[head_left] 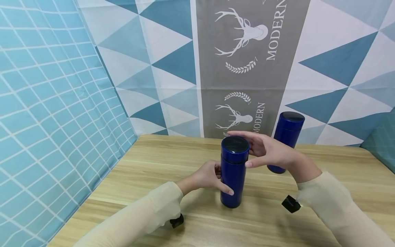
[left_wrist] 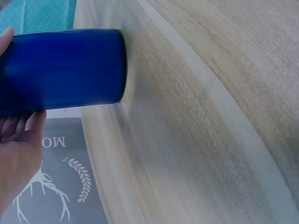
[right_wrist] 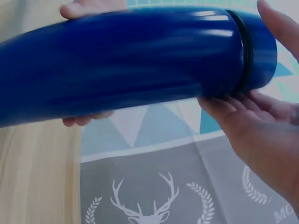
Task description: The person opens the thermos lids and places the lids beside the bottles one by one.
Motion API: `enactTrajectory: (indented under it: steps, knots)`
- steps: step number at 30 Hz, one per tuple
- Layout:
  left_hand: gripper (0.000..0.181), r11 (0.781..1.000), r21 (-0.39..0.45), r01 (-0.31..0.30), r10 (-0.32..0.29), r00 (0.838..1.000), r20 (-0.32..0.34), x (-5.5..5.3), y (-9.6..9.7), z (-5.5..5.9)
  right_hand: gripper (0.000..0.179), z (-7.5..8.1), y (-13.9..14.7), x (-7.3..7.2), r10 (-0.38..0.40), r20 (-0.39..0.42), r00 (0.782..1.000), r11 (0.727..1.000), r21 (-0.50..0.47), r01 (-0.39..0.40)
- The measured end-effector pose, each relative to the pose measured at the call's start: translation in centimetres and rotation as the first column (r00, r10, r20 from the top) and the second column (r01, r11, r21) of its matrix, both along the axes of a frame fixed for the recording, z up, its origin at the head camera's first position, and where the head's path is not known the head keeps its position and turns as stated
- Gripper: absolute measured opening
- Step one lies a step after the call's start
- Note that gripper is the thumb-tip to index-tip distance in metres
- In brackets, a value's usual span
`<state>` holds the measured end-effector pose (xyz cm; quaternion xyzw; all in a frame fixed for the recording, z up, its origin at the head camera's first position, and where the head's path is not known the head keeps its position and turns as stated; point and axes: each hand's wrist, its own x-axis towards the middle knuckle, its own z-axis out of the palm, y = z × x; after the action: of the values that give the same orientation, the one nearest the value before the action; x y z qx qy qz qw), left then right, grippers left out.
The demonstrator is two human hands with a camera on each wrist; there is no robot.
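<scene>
My left hand (head_left: 207,176) grips the lower body of a dark blue thermos bottle (head_left: 232,183), its thumb across the near side. The bottle is upright over the wooden table; whether its base touches the wood I cannot tell. Around the bottle's glossy black-topped lid (head_left: 236,145), my right hand (head_left: 273,151) spreads its fingers and thumb loosely on the right side. In the right wrist view, the fingers (right_wrist: 254,112) lie along the neck seam and the thumb stands off the lid. From the left wrist, the bottle's base (left_wrist: 119,65) shows clearly.
A second dark blue bottle (head_left: 285,132) stands farther back to the right, partly hidden by my right hand. Behind the wooden table (head_left: 148,206) hangs a patterned cloth (head_left: 166,68) with triangles and deer heads. A blue checked cloth (head_left: 46,103) hangs on the left.
</scene>
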<state>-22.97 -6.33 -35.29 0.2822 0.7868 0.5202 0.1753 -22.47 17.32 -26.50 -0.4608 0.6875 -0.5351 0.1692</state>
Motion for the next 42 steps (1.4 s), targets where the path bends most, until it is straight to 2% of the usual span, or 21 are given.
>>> enactTrajectory:
  steps: [3,5,7,11,14,17,20,22,27,34,42]
  knots:
    - [0.053,1.0,0.001,-0.001,0.001,1.0,0.003,0.0,0.1,-0.1,0.082,-0.3,-0.4,0.8,-0.087,-0.059,0.994,0.996,-0.017,0.086]
    - [0.053,1.0,-0.001,-0.003,0.003,1.0,0.001,0.1,0.1,-0.2,0.081,-0.5,-1.0,1.5,-0.204,-0.117,0.972,0.979,-0.017,0.204]
    - [0.052,1.0,-0.003,-0.005,0.005,1.0,-0.002,0.1,0.1,-0.2,0.079,-0.5,-1.7,2.3,-0.329,-0.154,0.932,0.944,-0.017,0.331]
    - [0.051,1.0,-0.007,-0.003,0.003,1.0,-0.005,0.0,0.0,-0.1,0.075,-0.6,-3.2,3.7,-0.537,-0.168,0.827,0.84,-0.02,0.542]
    - [0.05,1.0,-0.006,0.0,0.0,1.0,-0.004,0.0,0.0,-0.1,0.071,-0.7,-4.0,4.4,-0.621,-0.166,0.766,0.78,-0.031,0.625]
    - [0.051,1.0,-0.004,0.003,-0.003,1.0,-0.004,0.0,0.0,-0.1,0.066,-0.7,-4.4,4.7,-0.652,-0.186,0.735,0.754,-0.052,0.655]
    - [0.05,1.0,-0.002,0.004,-0.004,1.0,-0.004,0.0,0.1,-0.1,0.061,-0.7,-4.3,4.7,-0.646,-0.211,0.734,0.758,-0.064,0.649]
    - [0.05,1.0,0.003,0.003,-0.003,1.0,-0.001,0.0,0.1,-0.1,0.06,-0.6,-4.2,4.6,-0.633,-0.226,0.741,0.768,-0.062,0.637]
    - [0.05,1.0,0.012,0.01,-0.01,1.0,0.004,0.0,0.0,-0.1,0.058,-0.3,-3.8,4.3,-0.585,-0.227,0.779,0.804,-0.037,0.594]
    - [0.05,1.0,0.016,0.021,-0.021,1.0,-0.009,0.0,0.1,0.0,0.057,-0.2,-3.3,4.0,-0.543,-0.227,0.809,0.833,-0.018,0.554]
    - [0.05,1.0,0.025,0.014,-0.013,1.0,-0.004,0.0,-0.1,-0.2,0.058,-0.2,-3.0,3.2,-0.463,-0.222,0.858,0.882,-0.016,0.472]
